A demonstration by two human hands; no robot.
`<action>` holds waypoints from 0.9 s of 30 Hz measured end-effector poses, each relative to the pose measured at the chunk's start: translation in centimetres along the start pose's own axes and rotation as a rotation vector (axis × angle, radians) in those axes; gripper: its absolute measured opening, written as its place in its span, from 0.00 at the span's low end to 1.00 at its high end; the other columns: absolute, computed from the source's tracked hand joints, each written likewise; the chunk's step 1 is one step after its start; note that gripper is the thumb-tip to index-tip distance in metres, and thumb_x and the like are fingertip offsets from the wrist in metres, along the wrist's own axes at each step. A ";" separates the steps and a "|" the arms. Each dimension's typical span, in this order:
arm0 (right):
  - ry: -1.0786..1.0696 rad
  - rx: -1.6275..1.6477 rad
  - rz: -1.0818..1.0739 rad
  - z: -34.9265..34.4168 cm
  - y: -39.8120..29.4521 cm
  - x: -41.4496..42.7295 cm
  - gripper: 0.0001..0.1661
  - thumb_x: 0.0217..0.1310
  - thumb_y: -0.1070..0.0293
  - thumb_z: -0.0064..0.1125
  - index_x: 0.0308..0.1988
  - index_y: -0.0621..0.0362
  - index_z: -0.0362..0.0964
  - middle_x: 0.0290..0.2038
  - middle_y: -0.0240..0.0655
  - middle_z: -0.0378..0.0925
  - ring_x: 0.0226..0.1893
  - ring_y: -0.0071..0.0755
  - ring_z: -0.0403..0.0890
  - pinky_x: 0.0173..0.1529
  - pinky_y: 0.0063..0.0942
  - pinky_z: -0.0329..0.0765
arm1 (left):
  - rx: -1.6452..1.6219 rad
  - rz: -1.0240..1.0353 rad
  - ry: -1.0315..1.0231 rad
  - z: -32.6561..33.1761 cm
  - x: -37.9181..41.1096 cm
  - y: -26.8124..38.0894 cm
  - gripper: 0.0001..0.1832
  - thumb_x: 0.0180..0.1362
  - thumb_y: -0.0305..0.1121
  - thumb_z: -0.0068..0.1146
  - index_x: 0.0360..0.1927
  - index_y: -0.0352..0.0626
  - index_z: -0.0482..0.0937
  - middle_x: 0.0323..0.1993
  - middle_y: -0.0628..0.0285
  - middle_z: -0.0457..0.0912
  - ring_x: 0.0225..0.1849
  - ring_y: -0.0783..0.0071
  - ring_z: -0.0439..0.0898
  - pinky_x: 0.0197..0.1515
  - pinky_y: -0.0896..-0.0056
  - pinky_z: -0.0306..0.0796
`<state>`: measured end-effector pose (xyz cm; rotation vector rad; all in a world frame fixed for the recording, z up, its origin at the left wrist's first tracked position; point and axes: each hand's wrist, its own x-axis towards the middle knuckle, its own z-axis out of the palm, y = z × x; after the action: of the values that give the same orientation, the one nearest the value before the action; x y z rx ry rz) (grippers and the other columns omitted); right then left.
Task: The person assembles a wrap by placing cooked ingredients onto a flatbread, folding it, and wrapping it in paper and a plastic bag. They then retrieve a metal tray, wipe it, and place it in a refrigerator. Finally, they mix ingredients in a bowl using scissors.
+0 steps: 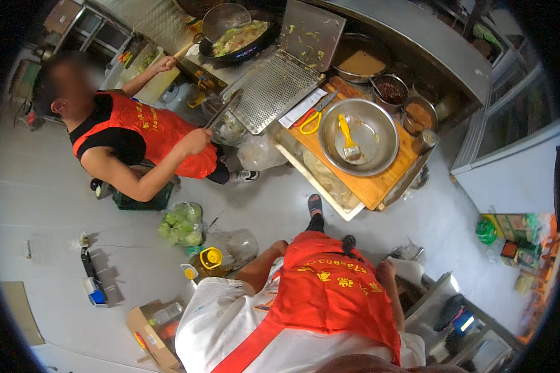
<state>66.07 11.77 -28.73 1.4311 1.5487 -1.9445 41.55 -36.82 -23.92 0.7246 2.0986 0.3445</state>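
My left hand (279,247) hangs by the left edge of my red apron (326,289), its fingers partly hidden. At the apron's other side is my right hand (385,270), loosely curled, near a pale chair-like seat (408,270). Whether either hand holds anything is not visible. Before me, a wooden board (378,189) carries a steel bowl (387,158) with a yellow-handled brush (346,135) lying in it. Yellow-and-red-handled scissors (313,120) lie left of the bowl. Beyond it are a pot of dark red sauce (392,91) and a pot of orange-brown paste (419,115).
A co-worker (144,130) stands at left, one hand on a wok (235,51) handle, the other holding a metal utensil (221,109) by a perforated tray (280,91). Bagged green vegetables (182,224), an oil jug (210,261) and a cardboard box (154,340) are on the floor.
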 end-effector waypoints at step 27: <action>0.877 -0.453 -0.719 12.1 -42.0 3.1 0.19 0.62 0.60 0.40 0.40 0.68 0.65 0.37 0.52 0.72 0.37 0.57 0.71 0.43 0.42 0.67 | -0.999 -0.494 0.671 -12.5 5.9 0.2 0.13 0.59 0.37 0.45 0.32 0.36 0.76 0.19 0.59 0.77 0.22 0.71 0.76 0.26 0.70 0.71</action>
<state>28.49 18.93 -7.46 1.7491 2.9797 -1.0332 28.83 -32.82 -20.33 -0.5624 2.2017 1.3430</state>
